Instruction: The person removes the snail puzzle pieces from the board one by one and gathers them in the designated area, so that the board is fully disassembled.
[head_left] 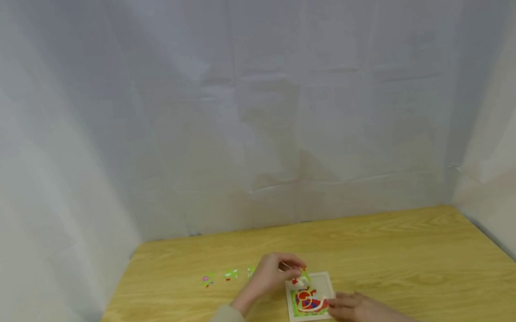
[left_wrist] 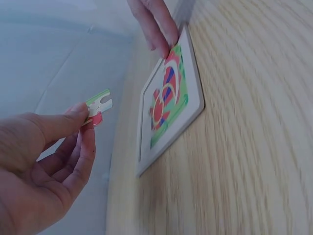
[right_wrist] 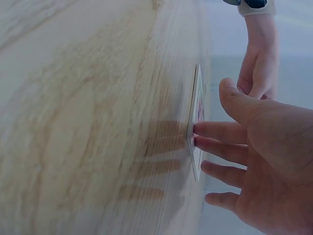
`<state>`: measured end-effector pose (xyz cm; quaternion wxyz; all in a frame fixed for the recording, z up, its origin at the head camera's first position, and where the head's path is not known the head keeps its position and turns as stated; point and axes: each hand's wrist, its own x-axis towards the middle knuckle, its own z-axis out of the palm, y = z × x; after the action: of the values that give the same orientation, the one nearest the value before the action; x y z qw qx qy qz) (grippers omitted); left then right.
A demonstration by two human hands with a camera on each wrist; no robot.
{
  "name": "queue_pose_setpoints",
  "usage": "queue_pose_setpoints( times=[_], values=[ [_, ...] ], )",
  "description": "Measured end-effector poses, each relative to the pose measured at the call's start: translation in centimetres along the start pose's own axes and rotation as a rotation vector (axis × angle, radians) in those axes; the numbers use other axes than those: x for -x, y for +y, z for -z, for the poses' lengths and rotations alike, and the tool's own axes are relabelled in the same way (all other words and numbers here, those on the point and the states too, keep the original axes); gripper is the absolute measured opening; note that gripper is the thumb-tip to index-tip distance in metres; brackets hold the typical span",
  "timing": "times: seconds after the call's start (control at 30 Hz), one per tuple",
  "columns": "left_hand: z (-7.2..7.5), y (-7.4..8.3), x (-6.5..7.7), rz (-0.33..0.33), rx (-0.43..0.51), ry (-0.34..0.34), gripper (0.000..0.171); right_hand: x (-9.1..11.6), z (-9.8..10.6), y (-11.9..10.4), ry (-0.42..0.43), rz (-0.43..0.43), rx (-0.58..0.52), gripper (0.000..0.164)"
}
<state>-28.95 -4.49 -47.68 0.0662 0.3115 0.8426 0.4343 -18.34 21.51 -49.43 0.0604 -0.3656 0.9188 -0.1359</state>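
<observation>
My left hand (head_left: 274, 272) pinches a jigsaw puzzle piece (left_wrist: 100, 106) between thumb and fingers, held above the puzzle board. The piece is white, green and red with a rounded notch. Below it lies the square puzzle board (head_left: 291, 310) with a pale frame. Its lower part is filled with joined red, blue and green pieces, while the upper part shows bare base. My right hand (head_left: 366, 315) rests its straight fingertips on the board's right edge; in the right wrist view the fingers (right_wrist: 222, 132) are extended against the frame.
Several loose puzzle pieces (head_left: 231, 274) lie in a row on the wooden table (head_left: 399, 251), left of the board and partly behind my left hand. Pale sheeting (head_left: 279, 97) hangs behind the table and along both sides.
</observation>
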Motion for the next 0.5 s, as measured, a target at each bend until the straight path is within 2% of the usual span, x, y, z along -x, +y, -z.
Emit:
queue_pose_setpoints(
  times=[0.27,0.5],
  values=[
    [2.8,-1.6,1.6,0.013,-0.006,0.036,0.015,-0.2,0.3,0.0,0.06,0.038,0.039,0.051],
    [4.7,-3.2,3.0,0.026,-0.025,0.061,0.015,-0.6,0.5,0.1,0.041,0.041,0.006,0.05]
  ],
)
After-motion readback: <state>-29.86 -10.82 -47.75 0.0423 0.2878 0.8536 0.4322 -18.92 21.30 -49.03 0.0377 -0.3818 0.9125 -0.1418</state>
